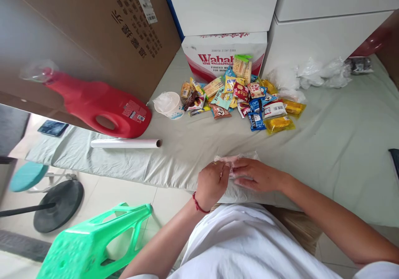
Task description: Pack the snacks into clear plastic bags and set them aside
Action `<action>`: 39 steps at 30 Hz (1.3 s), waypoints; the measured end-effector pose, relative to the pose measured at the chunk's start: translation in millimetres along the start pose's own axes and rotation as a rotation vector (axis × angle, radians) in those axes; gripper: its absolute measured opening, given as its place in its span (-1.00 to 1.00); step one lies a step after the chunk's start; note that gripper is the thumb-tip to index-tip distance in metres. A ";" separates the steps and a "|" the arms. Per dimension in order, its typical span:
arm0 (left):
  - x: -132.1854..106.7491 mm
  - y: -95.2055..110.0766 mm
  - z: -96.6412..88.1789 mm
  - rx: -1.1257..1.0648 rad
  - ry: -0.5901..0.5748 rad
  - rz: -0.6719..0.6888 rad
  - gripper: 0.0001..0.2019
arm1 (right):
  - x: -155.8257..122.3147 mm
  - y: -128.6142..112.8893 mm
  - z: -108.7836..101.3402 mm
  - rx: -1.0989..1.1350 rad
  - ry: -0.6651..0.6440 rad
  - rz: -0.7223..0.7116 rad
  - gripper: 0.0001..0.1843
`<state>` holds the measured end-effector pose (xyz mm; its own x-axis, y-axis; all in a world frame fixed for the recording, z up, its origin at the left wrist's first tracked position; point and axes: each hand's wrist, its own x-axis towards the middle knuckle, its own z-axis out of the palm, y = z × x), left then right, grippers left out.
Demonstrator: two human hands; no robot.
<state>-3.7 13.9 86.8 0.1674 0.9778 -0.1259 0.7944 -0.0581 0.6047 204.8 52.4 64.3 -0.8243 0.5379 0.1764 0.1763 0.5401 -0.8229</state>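
At the near edge of the cloth-covered surface lies a small pinkish thing in crinkled clear plastic wrap [229,158]. My left hand [212,181], with a red cord bracelet at its wrist, is closed on the wrap's left side. From the right, my right hand [258,174] reaches over the same wrap, its fingers bent onto the plastic and nearly meeting the left. The wrapped thing is partly hidden under my fingers, so its kind does not show. Beyond my hands sits a heap of packaged snacks [240,93] in many colours.
A paper cup [171,105] with plastic in it stands left of the snacks. Farther left are a white roll [126,143] and a red jug [102,104]. Clear plastic bundles [311,73] lie at back right, beside a Wahaha carton [199,59]. A green stool [90,237] stands below.
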 end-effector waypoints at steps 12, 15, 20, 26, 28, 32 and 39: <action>10.3 -31.2 42.2 0.129 0.441 -0.070 -0.48 | -21.9 17.6 -0.2 -0.600 0.225 0.577 -0.88; 7.6 -23.8 45.2 0.083 0.367 -0.056 -0.65 | -19.8 0.0 11.1 -0.538 0.292 0.652 -0.93; 11.0 8.1 56.7 0.150 0.449 0.168 -0.97 | -7.0 -10.6 25.7 0.172 0.486 0.576 -0.76; 22.3 31.7 72.6 0.012 0.214 0.585 -0.55 | -12.5 -4.8 18.3 0.910 0.677 0.511 -0.53; 25.5 35.0 70.9 -0.213 0.135 0.641 -0.44 | -21.8 -4.3 13.1 0.934 0.691 0.540 -0.49; 34.1 40.7 58.1 -0.490 0.035 0.664 -0.35 | -47.6 -0.4 -3.1 0.921 0.690 0.602 -0.45; 43.5 -5.3 30.1 -0.294 0.276 0.497 -0.46 | -143.1 65.7 -130.8 0.527 1.619 0.763 -0.59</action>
<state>17.0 50.6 54.5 0.2868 0.8664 0.4088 0.4602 -0.4989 0.7344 404.7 95.5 55.6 0.6461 0.7218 -0.2479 -0.2102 -0.1440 -0.9670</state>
